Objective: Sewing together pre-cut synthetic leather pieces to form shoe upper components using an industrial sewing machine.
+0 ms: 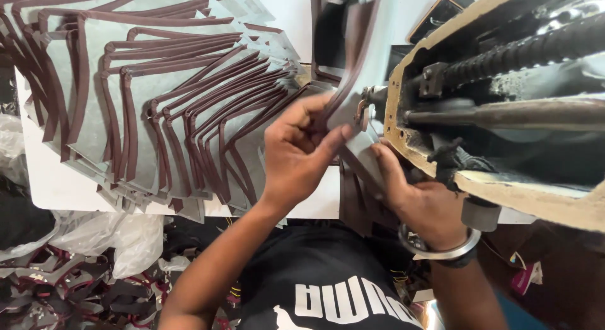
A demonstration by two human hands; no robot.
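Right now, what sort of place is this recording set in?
Probably a small stitching workshop, likely for leather or footwear parts. An industrial sewing machine fills the right side, a fanned stack of grey pieces with brown edging covers the white table, and offcuts lie below.

Grey flat piece (345,109) with dark maroon edge strip, held upright and slightly bent, blurred at top, lower end at sewing machine needle area, above white table.

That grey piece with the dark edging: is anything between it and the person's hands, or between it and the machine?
Nothing visible. The left hand pinches the grey piece directly, the right hand touches it from below, and its edge already meets the sewing machine.
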